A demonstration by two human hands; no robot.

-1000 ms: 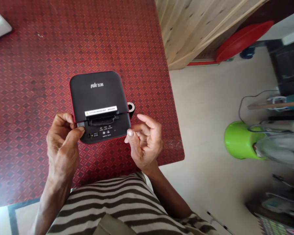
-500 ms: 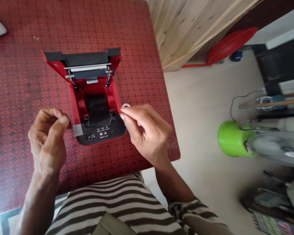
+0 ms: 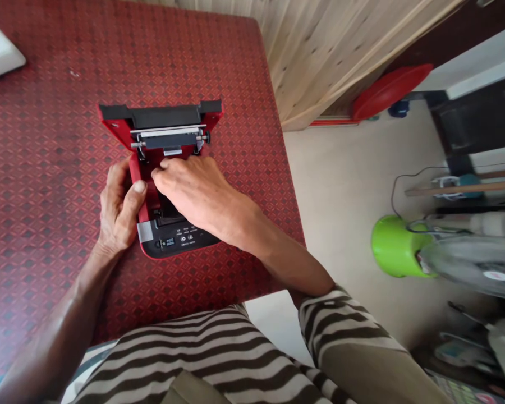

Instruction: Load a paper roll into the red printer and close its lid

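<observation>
A red and black label printer (image 3: 180, 238) stands on the table with its lid (image 3: 166, 116) raised. My left hand (image 3: 120, 210) is closed on the printer's left side wall, thumb over the top edge and fingers along the outside. My right hand (image 3: 206, 193) reaches across the printer's right side into the open compartment. Its fingers curl down inside, and the fingertips are hidden, so what they hold does not show. Most of the black material in the compartment lies under this hand. A pale strip (image 3: 145, 231) sits on the printer's front left corner.
The table (image 3: 59, 168) has a red patterned cover, and its right edge runs near my right forearm. A white object (image 3: 0, 51) lies at the far left. Beyond the table are a wooden panel (image 3: 315, 45), a green bucket (image 3: 389, 247) and a fan (image 3: 480, 264).
My left hand has moved right from beside the printer onto its side wall. My right hand has gone from the printer's right edge into the compartment, covering much of it.
</observation>
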